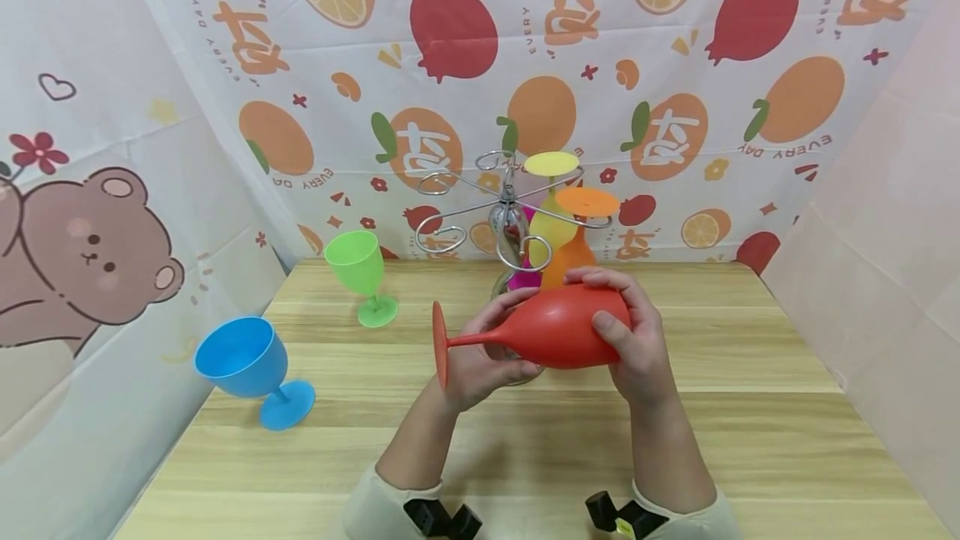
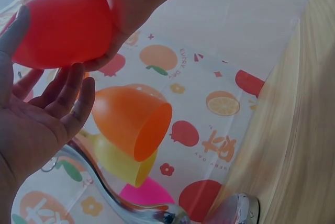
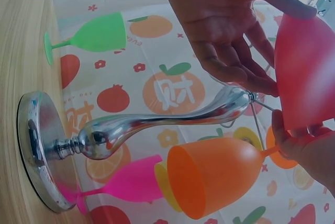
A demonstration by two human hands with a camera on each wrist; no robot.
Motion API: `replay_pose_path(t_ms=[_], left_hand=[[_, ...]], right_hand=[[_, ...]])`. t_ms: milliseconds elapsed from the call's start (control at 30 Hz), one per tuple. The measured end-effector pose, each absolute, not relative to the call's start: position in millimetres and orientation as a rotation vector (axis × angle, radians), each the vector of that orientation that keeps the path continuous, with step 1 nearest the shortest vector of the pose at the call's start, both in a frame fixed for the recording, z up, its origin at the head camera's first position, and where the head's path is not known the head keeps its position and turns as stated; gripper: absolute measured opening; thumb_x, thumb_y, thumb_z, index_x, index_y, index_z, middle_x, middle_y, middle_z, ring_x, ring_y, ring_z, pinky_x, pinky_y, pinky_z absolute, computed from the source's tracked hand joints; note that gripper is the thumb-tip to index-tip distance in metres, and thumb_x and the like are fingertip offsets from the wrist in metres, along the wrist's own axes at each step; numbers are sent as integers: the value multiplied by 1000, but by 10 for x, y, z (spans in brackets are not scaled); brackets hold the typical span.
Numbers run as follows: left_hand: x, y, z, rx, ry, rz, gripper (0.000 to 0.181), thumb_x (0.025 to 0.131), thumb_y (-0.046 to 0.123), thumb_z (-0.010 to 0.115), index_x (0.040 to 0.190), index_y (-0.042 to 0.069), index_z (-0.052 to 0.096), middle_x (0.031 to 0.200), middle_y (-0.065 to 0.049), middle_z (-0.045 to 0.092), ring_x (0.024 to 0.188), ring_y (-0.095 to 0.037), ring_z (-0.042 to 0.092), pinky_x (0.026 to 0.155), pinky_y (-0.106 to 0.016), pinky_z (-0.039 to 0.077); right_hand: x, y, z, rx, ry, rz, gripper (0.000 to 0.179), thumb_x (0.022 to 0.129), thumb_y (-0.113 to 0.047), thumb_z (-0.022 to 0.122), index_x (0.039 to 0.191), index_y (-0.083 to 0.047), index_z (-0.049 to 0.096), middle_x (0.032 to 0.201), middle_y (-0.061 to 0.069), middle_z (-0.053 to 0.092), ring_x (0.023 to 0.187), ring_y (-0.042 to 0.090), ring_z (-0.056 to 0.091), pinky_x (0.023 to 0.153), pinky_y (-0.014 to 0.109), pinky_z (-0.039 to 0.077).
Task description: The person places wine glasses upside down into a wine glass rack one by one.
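Observation:
A red plastic goblet (image 1: 566,327) lies sideways between both hands, its round foot toward the left. My left hand (image 1: 472,373) holds the bowl near the stem, with thumb and fingers on opposite sides. At the rim end, my right hand (image 1: 645,348) grips the bowl, thumb across the near side. Behind them stands a silver metal rack (image 1: 507,198) with curled wire arms. On it an orange goblet (image 3: 220,171) and a yellow goblet (image 2: 123,158) hang upside down. The hands partly cover the rack's post in the head view.
A blue goblet (image 1: 243,357) and a green goblet (image 1: 356,265) stand upright on the wooden table (image 1: 750,440) at left. Behind the rack stands a pink goblet (image 3: 136,179). A fruit-print cloth (image 1: 465,107) hangs along the table's back edge.

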State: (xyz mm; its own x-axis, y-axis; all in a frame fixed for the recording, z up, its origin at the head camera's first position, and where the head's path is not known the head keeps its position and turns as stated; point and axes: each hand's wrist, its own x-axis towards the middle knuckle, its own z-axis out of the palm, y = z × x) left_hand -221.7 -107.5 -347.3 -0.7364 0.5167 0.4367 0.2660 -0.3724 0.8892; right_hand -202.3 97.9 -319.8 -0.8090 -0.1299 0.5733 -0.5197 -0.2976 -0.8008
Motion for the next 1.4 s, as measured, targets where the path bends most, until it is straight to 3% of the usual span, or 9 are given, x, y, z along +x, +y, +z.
replay_pose_path(t_ms=[167,867,1100,1400], left_hand=[[-2241,-1094,-3497,1090,1626,2253,78,83,26,80,143,0,40,137,-7,53,125,-25,52,91,-37,56],[-2282,-1165,-3519,1118,1582,2263,77,86,33,76,144,-2,38,136,-5,54,124,-23,53,92,-34,55],[-2298,-1188,-3507,1116,1635,2254,83,85,37,76,144,-6,36,134,-3,57,122,-21,55,92,-34,55],[-2312,-1238,-3493,969,1735,2252,75,85,39,76,141,0,44,128,-4,61,116,-23,61,87,-37,58]], right_hand=[[-2026,978,-3199,822,-1701,2181,40,85,-1,58,123,-12,58,131,11,55,123,32,49,85,38,58],[-2010,977,-3216,851,-1762,2150,42,82,-3,62,123,-15,60,131,8,56,121,30,52,84,38,59],[-2027,995,-3234,940,-1761,2144,45,80,-4,65,123,-16,60,132,9,55,121,30,51,84,39,59],[-2058,1019,-3263,1157,-1837,2074,50,82,-13,70,130,-13,56,136,11,53,122,31,50,83,40,59]])
